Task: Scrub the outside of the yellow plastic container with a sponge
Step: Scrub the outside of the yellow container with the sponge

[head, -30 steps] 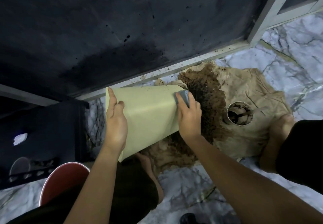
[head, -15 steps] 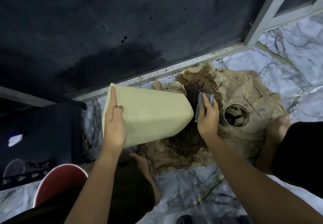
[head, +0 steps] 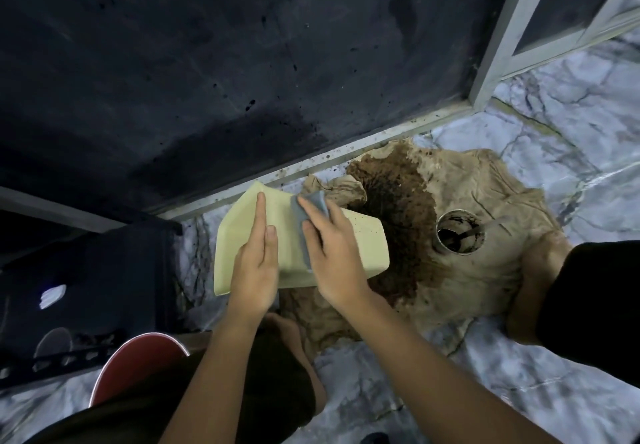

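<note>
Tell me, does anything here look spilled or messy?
Yes. A dark brown stain soaks the tan cloth on the marble floor, beside the yellow container, and dark specks spatter the sill behind it.

My left hand (head: 256, 263) and right hand (head: 332, 253) cover the middle of the yellow container (head: 360, 239), so I can't see its surface there. Most of the sponge (head: 304, 211) is tucked under my right fingers (head: 313, 213); only a grey strip shows. The container's open end faces away from me (its inside is out of sight). The red stool (head: 138, 360) is half hidden by my knee. What sits in the small metal cup (head: 459, 232) is too dark to tell. The cloth (head: 485, 201) disappears beneath my leg on the right.
</note>
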